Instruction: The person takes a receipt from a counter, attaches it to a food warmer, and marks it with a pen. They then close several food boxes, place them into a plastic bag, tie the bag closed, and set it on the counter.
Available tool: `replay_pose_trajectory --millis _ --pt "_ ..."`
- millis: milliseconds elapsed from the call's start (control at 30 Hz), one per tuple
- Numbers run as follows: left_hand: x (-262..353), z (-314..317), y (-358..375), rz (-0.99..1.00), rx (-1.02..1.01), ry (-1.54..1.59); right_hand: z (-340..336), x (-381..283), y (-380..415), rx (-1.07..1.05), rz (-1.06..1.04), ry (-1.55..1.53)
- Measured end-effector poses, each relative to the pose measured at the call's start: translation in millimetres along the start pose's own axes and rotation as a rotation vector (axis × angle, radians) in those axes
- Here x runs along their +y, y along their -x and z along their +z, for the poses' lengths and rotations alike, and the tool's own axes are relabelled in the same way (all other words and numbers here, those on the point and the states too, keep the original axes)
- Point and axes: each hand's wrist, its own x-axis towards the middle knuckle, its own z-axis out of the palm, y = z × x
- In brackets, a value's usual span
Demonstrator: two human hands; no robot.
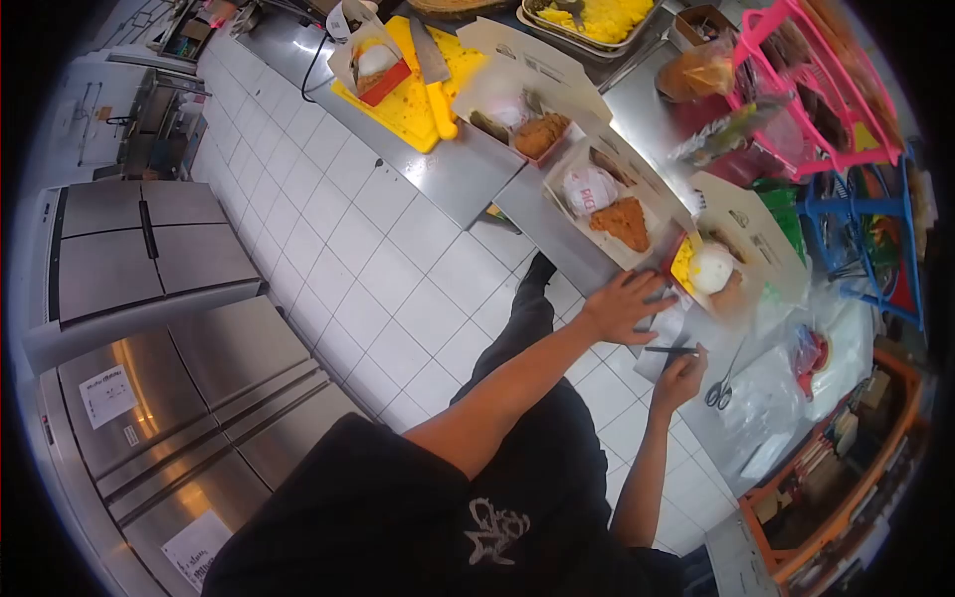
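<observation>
My left hand point(627, 306) lies flat with spread fingers at the counter's edge, on or beside a small white paper point(672, 320). A black pen point(668, 349) is pinched in my right hand point(684, 375), close to the paper. Just beyond my left hand stands an open box of white rice and yellow food point(710, 269). Next to it, another open box holds a wrapped rice ball point(590, 189) and a piece of fried chicken point(623, 223). A pair of scissors point(718, 392) rests right of my right hand.
Another open chicken box point(542, 134) and a yellow cutting board point(403, 114) with a yellow-handled knife point(440, 107) are farther up the steel counter. Pink point(846, 149) and blue baskets point(858, 234) and plastic bags point(761, 408) are at right. Steel refrigerators point(189, 368) stand left.
</observation>
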Motion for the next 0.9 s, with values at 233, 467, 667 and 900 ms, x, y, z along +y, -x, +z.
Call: replay_pose_trajectory --millis 233,467,667,900 --pt "-5.0 -10.2 -0.5 -0.009 -0.045 0.221 -5.1 -11.6 -1.7 0.036 0.171 0.073" --pt "-12.5 -35.9 -5.1 0.056 -0.112 0.407 -11.2 -31.5 1.1 -0.018 0.321 0.012" --pt "36.5 -110.1 -43.1 -0.141 -0.334 0.864 -59.3 -23.4 -75.6 0.141 0.084 0.138" --pt "20.2 -164.1 -221.5 0.019 -0.04 -0.149 -80.4 -56.2 -237.9 -0.018 -0.289 0.353"
